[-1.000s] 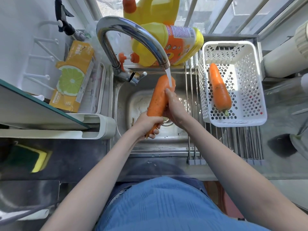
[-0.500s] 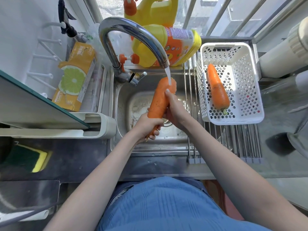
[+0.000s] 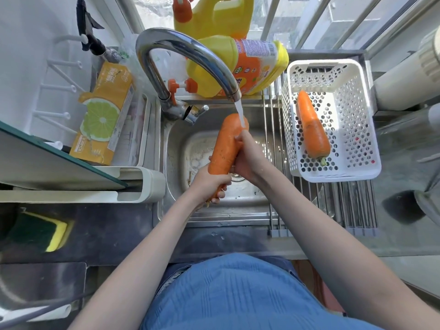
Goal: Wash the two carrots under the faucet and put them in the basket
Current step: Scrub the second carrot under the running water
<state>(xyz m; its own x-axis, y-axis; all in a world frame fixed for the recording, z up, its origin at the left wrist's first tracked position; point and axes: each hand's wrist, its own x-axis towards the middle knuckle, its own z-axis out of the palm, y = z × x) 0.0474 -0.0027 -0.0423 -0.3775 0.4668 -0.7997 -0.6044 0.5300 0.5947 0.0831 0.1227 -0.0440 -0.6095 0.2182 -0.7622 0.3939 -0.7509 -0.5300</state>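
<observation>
A view from above looks down at a small steel sink (image 3: 176, 148) set in a dark surface (image 3: 114, 232). A person in a blue top stands at the near edge of the sink, both bare forearms reaching in over the basin.

A curved chrome faucet (image 3: 190, 55) arches over the back of the sink, and a thin stream of water (image 3: 240, 113) runs from its spout. A large carrot (image 3: 226, 144) is held tilted over the middle of the sink, thick end up and directly under the stream, thin end pointing down toward the person.

The left hand (image 3: 209, 184) wraps around the carrot's lower, narrow part, its fingers curled tightly round it. The right hand (image 3: 247, 158) lies against the right side of the carrot higher up, fingers bent around the thick part just below where the water lands.

To the right of the sink, a white perforated basket (image 3: 352, 120) sits on a rack of steel rods (image 3: 345, 206) that spans the sink's right edge. A second carrot (image 3: 312, 129) lies inside the basket, along its left half, stem end toward the person.

Behind the sink, against the window, stand two yellow detergent jugs (image 3: 214, 17), the nearer one lying on its side with an orange label. To the left of the sink sits an orange box (image 3: 104, 115) printed with a lime slice. Farther left and nearer the person, a green and yellow sponge (image 3: 40, 232) rests on the surface.
</observation>
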